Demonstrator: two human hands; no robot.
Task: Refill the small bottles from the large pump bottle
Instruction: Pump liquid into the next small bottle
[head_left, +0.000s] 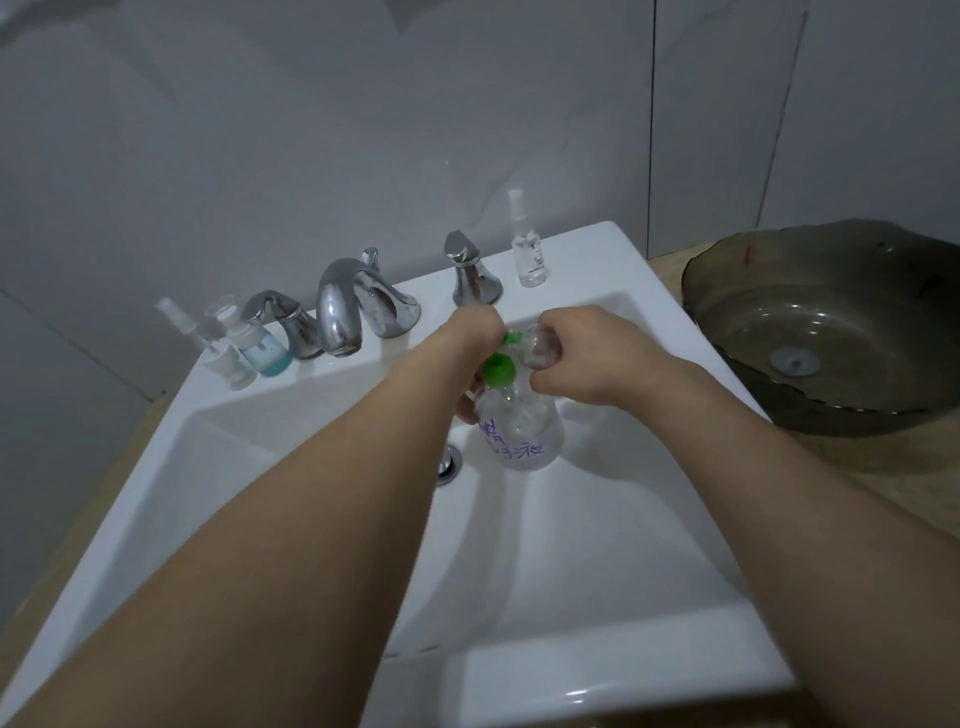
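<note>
The large clear pump bottle (522, 431), with a green pump head and purple writing, stands in the white sink (322, 467). My left hand (475, 332) lies over the green pump; its fingers reach down round the bottle's neck. My right hand (587, 353) grips a small clear bottle (543, 345), held against the pump's green nozzle. On the sink's back ledge stand a small spray bottle (529, 249) at the right, and at the left a small bottle with blue liquid (262, 348) and two more small clear bottles (223, 348).
A chrome faucet (340, 306) with two handles runs along the back ledge. The drain stopper (449, 462) sits left of the pump bottle. A dark glass vessel basin (810, 332) stands on the counter at the right. A tiled wall rises behind.
</note>
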